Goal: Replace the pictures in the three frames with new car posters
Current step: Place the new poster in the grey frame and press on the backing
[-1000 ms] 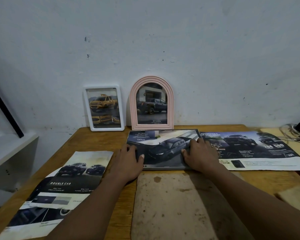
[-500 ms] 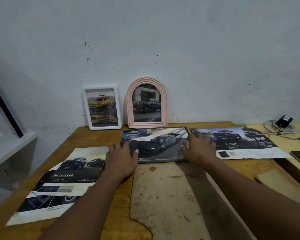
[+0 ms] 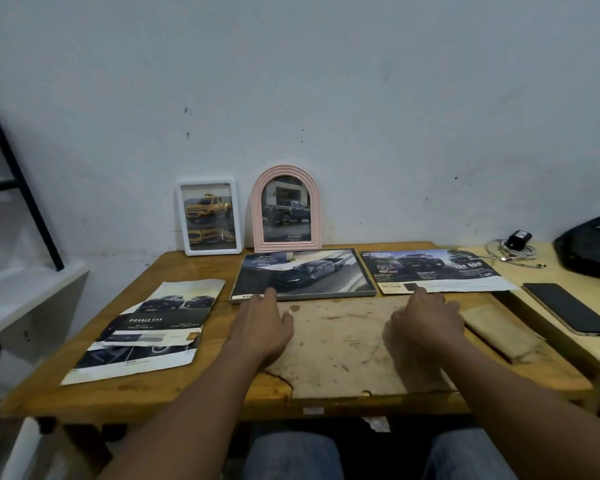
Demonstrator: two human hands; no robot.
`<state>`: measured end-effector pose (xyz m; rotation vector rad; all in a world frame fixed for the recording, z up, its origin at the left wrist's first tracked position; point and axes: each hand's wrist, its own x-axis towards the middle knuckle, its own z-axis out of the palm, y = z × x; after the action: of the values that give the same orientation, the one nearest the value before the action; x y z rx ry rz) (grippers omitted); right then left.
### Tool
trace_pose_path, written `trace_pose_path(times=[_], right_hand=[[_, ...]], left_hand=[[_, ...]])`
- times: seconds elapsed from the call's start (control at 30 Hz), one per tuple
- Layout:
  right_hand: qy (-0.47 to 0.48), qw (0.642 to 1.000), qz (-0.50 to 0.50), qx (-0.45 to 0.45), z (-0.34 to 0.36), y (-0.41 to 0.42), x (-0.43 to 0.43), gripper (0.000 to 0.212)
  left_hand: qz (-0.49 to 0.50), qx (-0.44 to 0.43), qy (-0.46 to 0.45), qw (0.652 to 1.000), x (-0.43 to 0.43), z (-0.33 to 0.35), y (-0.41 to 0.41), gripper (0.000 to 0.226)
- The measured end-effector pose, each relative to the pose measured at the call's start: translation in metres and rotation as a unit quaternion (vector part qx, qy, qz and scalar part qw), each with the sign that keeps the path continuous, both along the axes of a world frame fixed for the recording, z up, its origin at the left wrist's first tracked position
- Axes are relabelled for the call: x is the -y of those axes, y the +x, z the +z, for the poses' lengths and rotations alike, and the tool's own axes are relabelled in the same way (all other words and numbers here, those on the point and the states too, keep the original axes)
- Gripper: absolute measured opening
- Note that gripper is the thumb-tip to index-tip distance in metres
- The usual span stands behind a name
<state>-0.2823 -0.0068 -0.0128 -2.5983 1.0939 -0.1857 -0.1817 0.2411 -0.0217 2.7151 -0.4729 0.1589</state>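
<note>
Read "DOUBLE CAR" on the left poster (image 3: 146, 327), flat by the table's (image 3: 194, 268) left edge. Counted three frames: white frame (image 3: 209, 218) and pink frame (image 3: 286, 207), marked "TOYOTA", upright against the wall; grey frame (image 3: 302, 275) flat before them, with a car poster inside. Left hand (image 3: 264, 323) relaxed, gripped nothing, forefinger at the grey frame's near left corner. Lay bare between the wrists: a worn board (image 3: 343, 344). Right hand (image 3: 426, 318) loosely curled, empty, fingertip at the right poster's (image 3: 433, 270) near edge; contact unclear, print too blurred. Spotted one phone (image 3: 568, 308) far right.
</note>
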Motion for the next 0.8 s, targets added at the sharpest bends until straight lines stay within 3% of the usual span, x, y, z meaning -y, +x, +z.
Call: trace_pose_path(times=[0.33, 0.57, 0.8], right_hand=[[0.017, 1.000, -0.019, -0.010, 0.003, -0.012, -0.017, 0.056], [0.010, 0.991, -0.044, 0.127, 0.003, -0.012, -0.029, 0.053], [-0.008, 0.984, 0.042, 0.174, 0.017, 0.019, -0.031, 0.037]], left_hand=[[0.023, -0.037, -0.172, 0.984, -0.013, -0.008, -0.017, 0.050], [0.043, 0.048, -0.222, 0.973, -0.023, -0.005, -0.022, 0.023], [0.046, 0.097, -0.233, 0.966, -0.027, 0.016, 0.007, 0.019]])
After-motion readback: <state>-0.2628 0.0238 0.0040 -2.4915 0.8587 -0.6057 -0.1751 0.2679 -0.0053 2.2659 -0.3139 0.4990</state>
